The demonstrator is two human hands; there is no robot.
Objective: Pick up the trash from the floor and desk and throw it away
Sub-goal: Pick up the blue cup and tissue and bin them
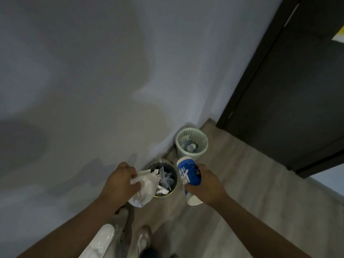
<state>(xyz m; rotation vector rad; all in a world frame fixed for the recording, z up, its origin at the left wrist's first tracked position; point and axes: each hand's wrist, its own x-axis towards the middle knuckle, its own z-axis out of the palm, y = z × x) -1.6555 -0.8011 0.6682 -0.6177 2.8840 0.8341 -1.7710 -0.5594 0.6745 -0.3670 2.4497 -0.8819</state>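
Observation:
My left hand grips a bundle of crumpled white paper and plastic, held over the near rim of a round dark bin with crumpled white scraps and clear plastic inside. My right hand grips a blue and white paper cup, tilted on its side just right of that bin. Beyond it, a pale green mesh waste basket stands in the corner with plastic bottles inside.
A grey wall fills the left and top. A dark door stands at the right. Pale wood flooring runs along the wall. A white object and my shoe show at the bottom.

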